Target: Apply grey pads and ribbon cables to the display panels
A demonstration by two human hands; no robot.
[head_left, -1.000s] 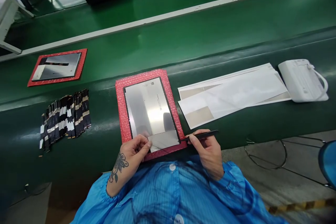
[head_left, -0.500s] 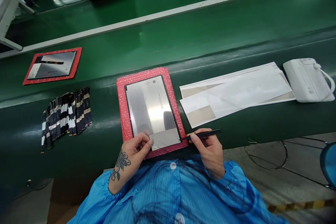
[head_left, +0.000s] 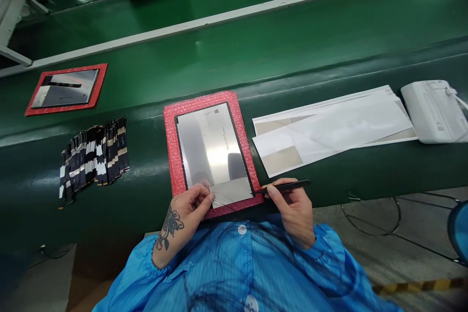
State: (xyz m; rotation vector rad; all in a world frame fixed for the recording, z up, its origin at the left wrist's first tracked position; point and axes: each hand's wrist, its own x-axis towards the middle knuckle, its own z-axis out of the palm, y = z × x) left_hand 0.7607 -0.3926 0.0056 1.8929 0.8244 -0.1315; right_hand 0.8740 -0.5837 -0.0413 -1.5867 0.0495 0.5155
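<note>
A display panel with a silvery back and thin black border lies on red bubble wrap in front of me. A thin grey rectangular sheet lies across its near end. My left hand pinches the sheet's left end between thumb and fingers, at the panel's near left corner. Black tweezers are gripped in my right hand. Their tips point left and reach the near right corner of the panel, by the sheet's right end. Whether the tips touch the sheet I cannot tell.
White backing sheets bearing grey pieces overlap on the right, beside a white device. Several dark flex strips lie in a row at left. Behind them, another panel rests on red wrap on the green belt.
The far panel on red wrap has shifted a little to the left along the belt. Both hands keep nearly the same place at the panel's near end.
</note>
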